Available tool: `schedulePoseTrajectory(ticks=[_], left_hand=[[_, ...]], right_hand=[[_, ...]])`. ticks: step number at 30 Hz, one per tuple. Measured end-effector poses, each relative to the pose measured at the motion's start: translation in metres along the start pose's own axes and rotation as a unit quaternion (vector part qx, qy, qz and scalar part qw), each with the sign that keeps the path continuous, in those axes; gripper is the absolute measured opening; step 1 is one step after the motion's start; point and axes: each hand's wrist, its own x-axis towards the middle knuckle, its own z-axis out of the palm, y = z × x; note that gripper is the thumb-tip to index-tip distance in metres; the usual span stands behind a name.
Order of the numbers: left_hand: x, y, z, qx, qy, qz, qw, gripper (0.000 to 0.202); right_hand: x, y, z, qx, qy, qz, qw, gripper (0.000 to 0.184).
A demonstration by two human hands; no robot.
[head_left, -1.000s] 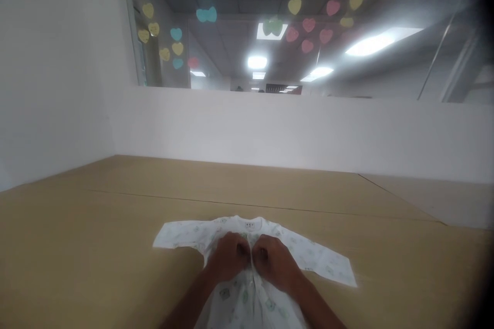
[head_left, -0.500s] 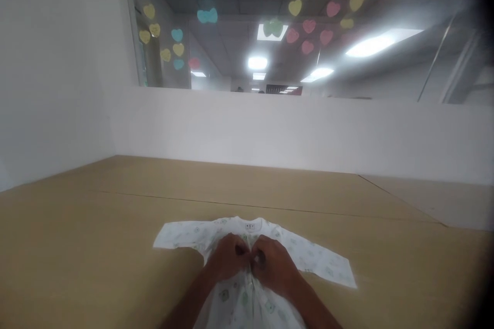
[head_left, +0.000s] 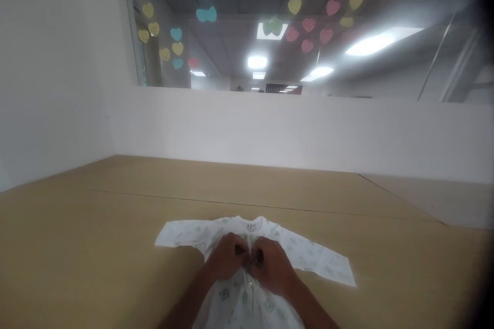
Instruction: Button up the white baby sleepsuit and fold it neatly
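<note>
A small white long-sleeved baby garment [head_left: 322, 262] with a pale green and grey print lies on the table, its sleeves spread to both sides and its neckline at the far end. My left hand [head_left: 228, 257] is closed on the front of it, left of the centre line. Close beside it, my right hand [head_left: 272, 263] pinches the cloth at the other side of the front opening. The fingertips of both hands meet over the middle. Whatever lies between them is hidden by my fingers. The lower part of the garment runs out of view at the bottom.
The light wood table [head_left: 96, 236] has a thin seam running across it behind the garment. A white wall [head_left: 239, 128] rises at its back, with a window above bearing several heart-shaped notes [head_left: 295, 6]. Another white wall [head_left: 57, 87] stands at the left.
Both hands stay at the middle of the garment's front, with only slight finger movement. The left sleeve end has shifted very slightly to the right.
</note>
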Motion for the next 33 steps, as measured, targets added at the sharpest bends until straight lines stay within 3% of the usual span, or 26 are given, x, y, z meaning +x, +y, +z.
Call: schedulePoseTrajectory(ticks=[4,14,19,25,29,30,32,33], left_hand=[[0.002,-0.003,-0.004,-0.006,-0.033,0.009,0.999,0.012],[-0.004,0.001,-0.008,0.039,-0.032,0.008,0.999,0.007],[-0.006,-0.003,-0.004,0.089,-0.002,-0.026,0.996,0.024],[-0.004,-0.004,-0.004,0.108,0.011,-0.027,0.994,0.017],[-0.013,0.018,-0.01,0.11,0.0,-0.079,0.991,0.009],[-0.019,0.029,-0.011,0.108,0.012,-0.072,0.991,0.008],[-0.038,0.053,-0.009,0.074,0.083,0.003,0.994,0.013],[-0.049,0.065,-0.006,0.028,0.075,0.018,0.997,0.013]], right_hand=[[0.001,-0.004,-0.005,0.027,-0.008,-0.012,1.0,0.007],[0.008,0.001,-0.016,0.201,-0.064,0.028,0.977,0.009],[0.007,0.006,-0.016,0.087,-0.045,-0.029,0.995,0.013],[0.003,0.008,-0.021,0.019,-0.043,-0.042,0.998,0.012],[0.0,0.005,-0.022,0.0,-0.053,-0.069,0.996,0.012],[-0.001,0.005,-0.021,0.0,-0.05,-0.071,0.996,0.012],[-0.001,0.004,-0.019,0.001,-0.051,-0.072,0.996,0.011],[-0.001,0.004,-0.018,0.003,-0.056,-0.074,0.996,0.01]])
